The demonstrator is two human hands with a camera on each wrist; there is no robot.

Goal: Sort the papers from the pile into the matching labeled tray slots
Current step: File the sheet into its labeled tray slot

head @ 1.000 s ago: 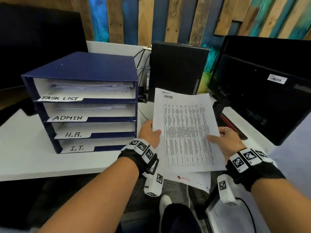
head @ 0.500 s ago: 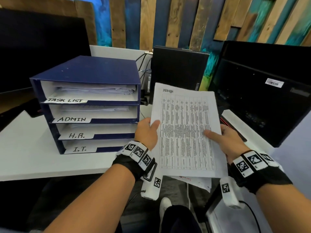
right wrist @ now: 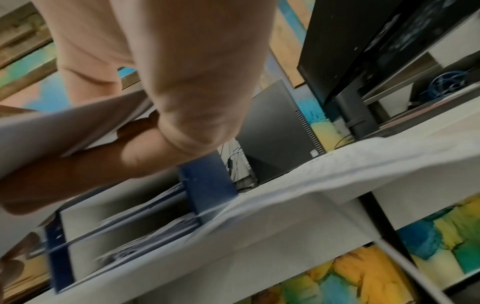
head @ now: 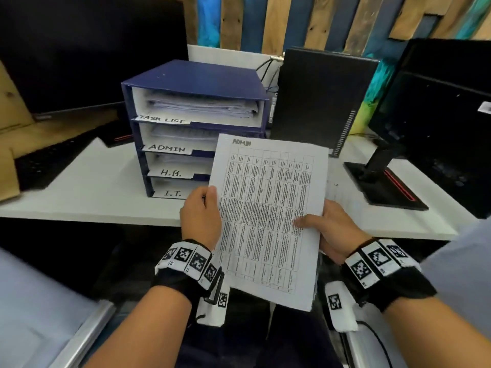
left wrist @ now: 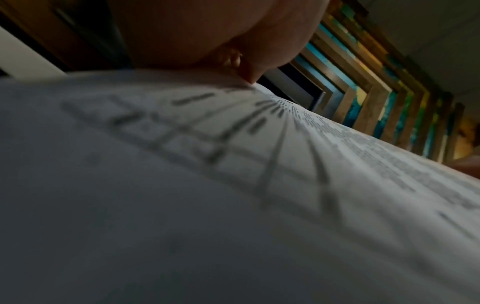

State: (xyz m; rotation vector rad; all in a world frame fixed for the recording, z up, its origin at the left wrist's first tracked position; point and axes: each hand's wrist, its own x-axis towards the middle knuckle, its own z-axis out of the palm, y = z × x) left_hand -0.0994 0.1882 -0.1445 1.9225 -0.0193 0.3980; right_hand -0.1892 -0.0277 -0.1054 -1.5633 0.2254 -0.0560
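While slots in the blue tray (head: 196,78) already hold papers, gripping an ADMIN sheet (head: 268,216) between left hand (head: 201,216) and right hand (head: 336,229), unfiled; pile (head: 342,197) remaining on tabletop (head: 93,192).

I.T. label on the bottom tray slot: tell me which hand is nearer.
Left. The left hand grips the sheet's edge just right of the I.T. label; the right hand holds the far edge.

Bare desk (head: 87,187) lies left of the tray stack (head: 196,128). The computer tower (head: 318,99) stands just right of it. A held sheet (head: 268,216) covers its lower right front.
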